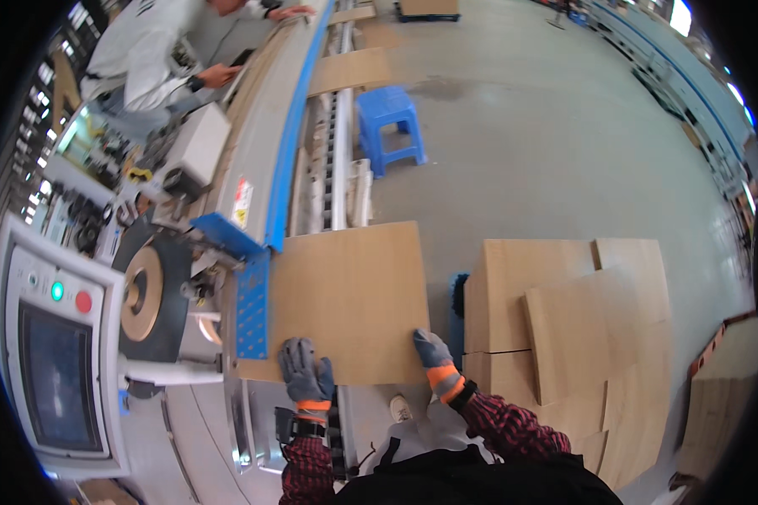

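Note:
A light wood-grain panel (354,295) lies flat on the edge of a long machine, directly in front of me. My left hand (306,372), in a grey glove with an orange cuff, rests on its near edge with the fingers spread flat. At the panel's near right corner, my right hand (436,360) in a matching glove is closed on the side edge; any fingers underneath are hidden. Beside the panel's left side stands a blue perforated metal guard (253,307).
Stacked wood panels (556,328) stand at my right. To the left are a control screen box (59,349) and a round edging roll (147,295). A blue stool (389,126) is farther ahead. Another person (156,67) works across the machine; another panel (351,71) lies along it.

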Available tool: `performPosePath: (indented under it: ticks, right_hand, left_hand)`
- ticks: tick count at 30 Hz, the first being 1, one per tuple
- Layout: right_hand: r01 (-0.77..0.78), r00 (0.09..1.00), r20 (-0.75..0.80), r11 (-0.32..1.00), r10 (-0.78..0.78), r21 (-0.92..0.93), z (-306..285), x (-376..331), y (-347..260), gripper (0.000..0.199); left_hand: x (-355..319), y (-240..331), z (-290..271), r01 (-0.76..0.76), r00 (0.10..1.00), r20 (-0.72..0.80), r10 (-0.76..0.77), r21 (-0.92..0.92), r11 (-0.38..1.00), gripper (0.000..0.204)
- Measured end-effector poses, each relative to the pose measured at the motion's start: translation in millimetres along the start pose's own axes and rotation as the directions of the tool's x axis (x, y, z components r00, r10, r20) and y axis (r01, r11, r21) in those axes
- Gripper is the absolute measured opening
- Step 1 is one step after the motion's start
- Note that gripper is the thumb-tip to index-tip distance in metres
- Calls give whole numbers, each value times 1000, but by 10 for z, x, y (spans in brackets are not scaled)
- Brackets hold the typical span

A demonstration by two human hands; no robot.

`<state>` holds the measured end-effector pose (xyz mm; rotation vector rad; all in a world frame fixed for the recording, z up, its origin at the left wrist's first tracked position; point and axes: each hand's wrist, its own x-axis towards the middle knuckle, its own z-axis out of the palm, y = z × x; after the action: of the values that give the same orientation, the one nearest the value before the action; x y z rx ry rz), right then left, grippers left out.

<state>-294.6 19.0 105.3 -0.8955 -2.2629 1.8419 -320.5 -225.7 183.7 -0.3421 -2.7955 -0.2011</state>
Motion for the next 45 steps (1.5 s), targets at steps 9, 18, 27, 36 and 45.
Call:
performPosePath:
  ticks: [9,18,27,36,45]
  right_hand:
    - [-190,806,-589,918,-57,-349,-2788,824,787,21]
    - [-747,529,-847,506,60,-431,-5604,590,1698,82]
    - [-717,542,-840,512,-18,-474,-4628,-73,1828,66]
    - [-534,690,-608,843,392,-62,-3258,-945,1798,57]
    - [-286,930,-218,955,295,73,-1724,-1087,982,41]
  left_hand:
    - [865,-183,407,-85,985,-143,94,69,994,44]
    - [387,1575,1162,41,999,18,-42,-761,647,30]
    - [-890,3128,2172,683,586,806,89,-550,481,61]
    - [-274,1907,1091,759,627,745,-227,-518,395,44]
    - [-712,500,-868,782,619,285,-732,-135,609,56]
